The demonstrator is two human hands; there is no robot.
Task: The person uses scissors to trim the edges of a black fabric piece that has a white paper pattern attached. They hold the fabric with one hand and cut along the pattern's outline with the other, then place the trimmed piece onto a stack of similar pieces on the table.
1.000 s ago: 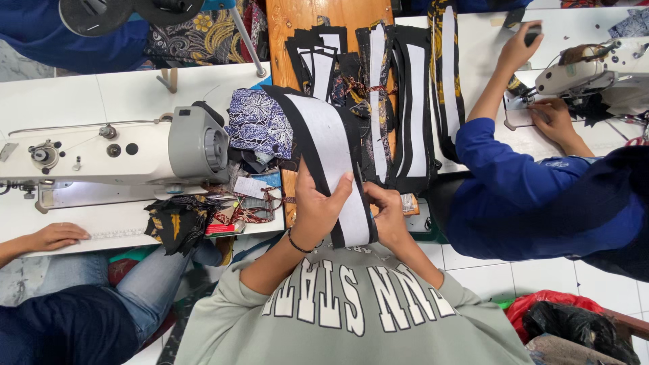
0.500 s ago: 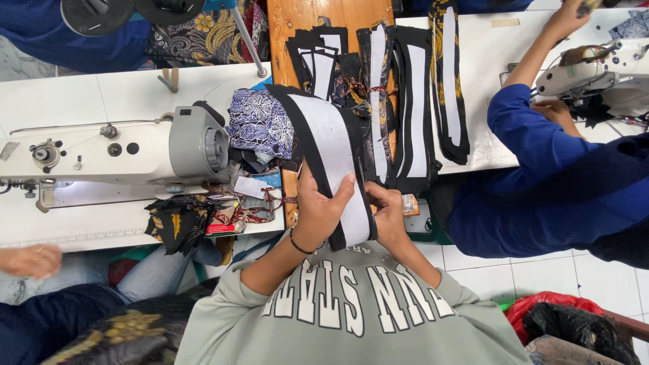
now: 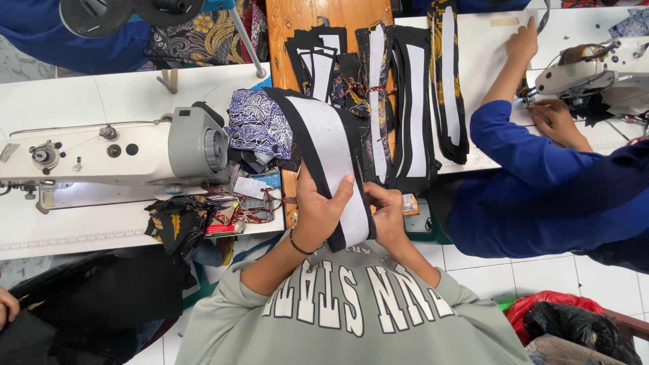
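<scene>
A long black fabric strip with a white lining down its middle [image 3: 324, 142] runs from the wooden bench toward my chest. My left hand [image 3: 318, 209] grips its near end from the left, thumb on the white part. My right hand [image 3: 389, 216] holds the same end at its right edge. Several similar black-and-white strips [image 3: 399, 101] lie side by side on the wooden bench [image 3: 297, 20] beyond. A blue patterned cloth [image 3: 257, 125] sits just left of the strip.
A white sewing machine [image 3: 122, 152] stands on the white table to my left, with fabric scraps [image 3: 172, 223] at its edge. A person in blue [image 3: 541, 182] works at another sewing machine [image 3: 588, 71] on the right. Red and black bags [image 3: 574, 321] lie on the tiled floor.
My hands stay on the strip's near end. The person on the right lowered their raised arm onto the table. The hand at lower left drew back toward the frame edge.
</scene>
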